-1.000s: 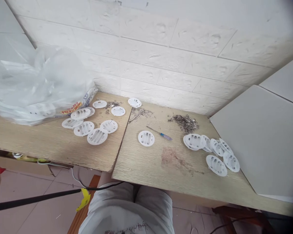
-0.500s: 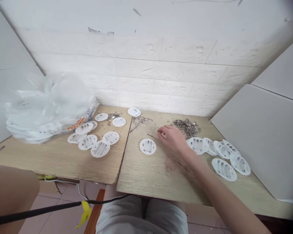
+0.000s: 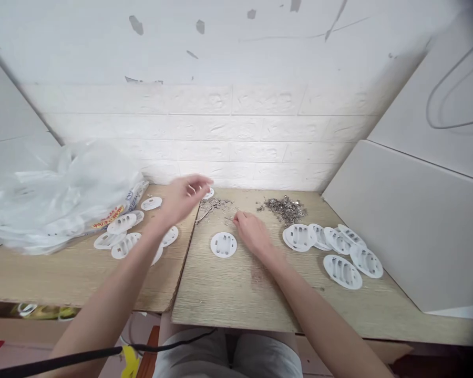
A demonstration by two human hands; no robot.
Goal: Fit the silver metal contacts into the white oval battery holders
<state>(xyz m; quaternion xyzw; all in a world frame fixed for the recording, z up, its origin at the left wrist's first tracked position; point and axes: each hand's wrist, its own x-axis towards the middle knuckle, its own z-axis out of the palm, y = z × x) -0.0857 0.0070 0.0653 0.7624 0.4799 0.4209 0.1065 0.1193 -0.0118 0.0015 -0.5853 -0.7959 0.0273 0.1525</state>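
Observation:
My left hand point(image 3: 187, 197) hovers over the back middle of the tabletop, blurred, with its fingers apart and nothing seen in them. Beneath it, partly hidden, is a white plastic disc point(image 3: 208, 193). Low over the board, my right hand point(image 3: 252, 229) has its fingertips pinched on a thin rod-like tool point(image 3: 229, 218), only a short end of which shows. A white round plate with slots and small metal clips point(image 3: 223, 244) lies just left of that hand. Behind the hands are a loose patch of tiny metal pieces point(image 3: 218, 203) and a larger heap of metal clips point(image 3: 287, 209).
Several white round plates point(image 3: 342, 271) lie at the right, some overlapping. More plates point(image 3: 122, 223) lie at the left, beside a clear plastic bag point(image 3: 71, 189). Another thin stick point(image 3: 204, 216) rests near the seam between boards. A black cable point(image 3: 71, 355) crosses in front.
My left hand has come in from the lower left and risen over the back middle. The right hand stays near the single plate. The view has tilted up and shifted right.

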